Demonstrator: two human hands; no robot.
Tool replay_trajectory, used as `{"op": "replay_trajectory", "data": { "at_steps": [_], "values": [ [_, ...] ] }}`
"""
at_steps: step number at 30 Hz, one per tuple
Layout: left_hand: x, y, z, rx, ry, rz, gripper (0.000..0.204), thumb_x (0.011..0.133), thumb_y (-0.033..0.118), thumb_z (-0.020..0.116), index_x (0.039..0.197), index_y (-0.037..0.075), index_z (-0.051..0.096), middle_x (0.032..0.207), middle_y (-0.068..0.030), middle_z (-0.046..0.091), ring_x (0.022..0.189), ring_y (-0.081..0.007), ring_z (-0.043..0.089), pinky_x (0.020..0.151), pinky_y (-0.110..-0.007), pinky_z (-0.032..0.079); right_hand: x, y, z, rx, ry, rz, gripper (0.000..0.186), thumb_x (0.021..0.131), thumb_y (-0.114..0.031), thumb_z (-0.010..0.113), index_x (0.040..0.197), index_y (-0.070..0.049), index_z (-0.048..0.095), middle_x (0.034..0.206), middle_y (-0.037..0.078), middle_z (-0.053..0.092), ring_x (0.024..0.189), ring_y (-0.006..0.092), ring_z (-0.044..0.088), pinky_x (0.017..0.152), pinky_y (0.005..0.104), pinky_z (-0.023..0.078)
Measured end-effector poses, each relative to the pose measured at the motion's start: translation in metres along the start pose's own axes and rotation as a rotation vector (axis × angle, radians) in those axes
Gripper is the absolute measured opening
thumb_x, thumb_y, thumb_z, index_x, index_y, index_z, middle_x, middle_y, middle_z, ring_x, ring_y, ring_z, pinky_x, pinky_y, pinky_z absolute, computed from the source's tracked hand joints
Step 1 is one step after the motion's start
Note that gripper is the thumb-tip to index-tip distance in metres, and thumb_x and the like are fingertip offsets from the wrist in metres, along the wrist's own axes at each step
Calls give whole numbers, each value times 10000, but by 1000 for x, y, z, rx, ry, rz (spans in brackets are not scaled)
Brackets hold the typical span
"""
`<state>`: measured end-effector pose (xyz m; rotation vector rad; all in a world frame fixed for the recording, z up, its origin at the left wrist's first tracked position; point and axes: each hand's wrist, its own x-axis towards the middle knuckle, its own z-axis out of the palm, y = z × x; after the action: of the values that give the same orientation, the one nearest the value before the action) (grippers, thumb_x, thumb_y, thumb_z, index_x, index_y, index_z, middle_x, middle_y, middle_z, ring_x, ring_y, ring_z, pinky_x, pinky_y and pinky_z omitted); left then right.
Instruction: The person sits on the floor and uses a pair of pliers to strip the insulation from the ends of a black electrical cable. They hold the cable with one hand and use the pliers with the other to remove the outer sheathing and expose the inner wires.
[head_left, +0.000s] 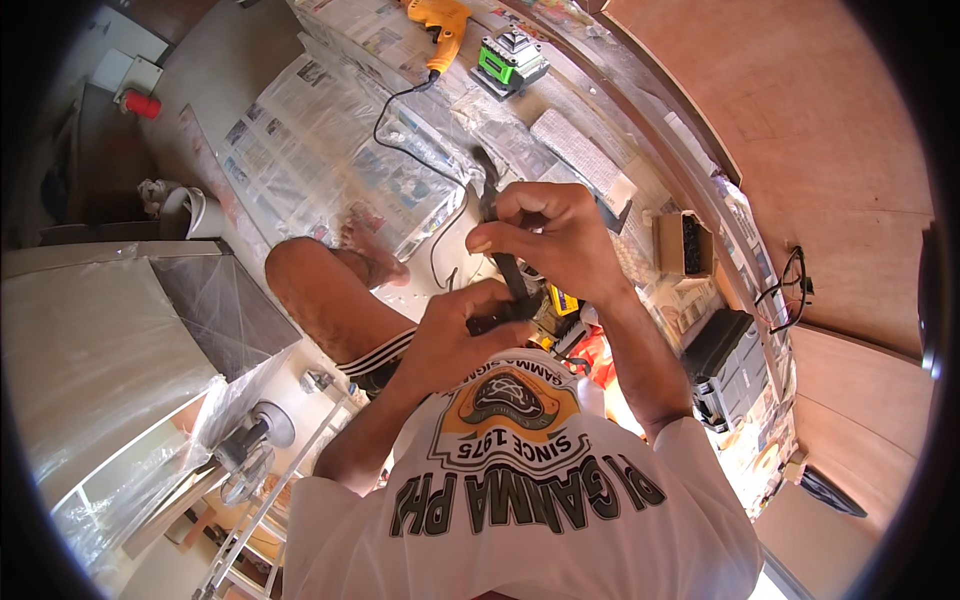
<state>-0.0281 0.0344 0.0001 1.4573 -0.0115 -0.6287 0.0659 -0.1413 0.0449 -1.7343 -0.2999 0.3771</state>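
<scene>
In front of my chest, both hands are on a long, dark, narrow tool [512, 275] whose exact kind I cannot make out. My left hand [455, 338] is closed around its lower end. Higher up, my right hand [555, 232] pinches with thumb and forefinger at its upper part, and the dark tip shows beyond the fingers. Part of the tool is hidden behind the right hand. Just below and beside the hands lie a yellow item [563, 300] and other tools, partly covered by my arm.
An orange corded power drill [440, 35] and a green-and-black laser level [510, 62] lie at the far side. Newspaper [310, 150] under plastic covers the floor. On the right are an open cardboard box [683, 245] and a grey toolbox [725, 370]. A fan [270, 425] stands lower left.
</scene>
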Motion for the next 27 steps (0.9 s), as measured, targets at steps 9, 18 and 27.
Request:
{"op": "replay_trajectory", "data": {
  "at_steps": [9,18,27],
  "values": [
    [0,0,-38,-478,183,195,354,1011,103,695,1316,-55,613,896,-19,660,650,-35,495,561,-197,368,-51,12,-12,-72,-74,-500,237,749,-89,924,916,-48,761,932,37,750,897,238,667,847,391,476],
    [-4,31,-41,-551,360,296,192,1013,171,661,1079,-3,611,730,9,554,550,-28,424,454,-204,277,-87,72,-4,307,-51,-347,205,823,75,808,953,-47,707,1015,157,754,987,266,656,855,400,506],
    [-4,32,-46,-382,440,324,113,1002,99,720,1002,39,624,677,53,557,514,11,380,449,-187,258,-108,106,-34,604,-176,-157,527,842,-263,894,1261,-30,675,1291,172,689,1215,298,634,1061,451,471]
  ]
}}
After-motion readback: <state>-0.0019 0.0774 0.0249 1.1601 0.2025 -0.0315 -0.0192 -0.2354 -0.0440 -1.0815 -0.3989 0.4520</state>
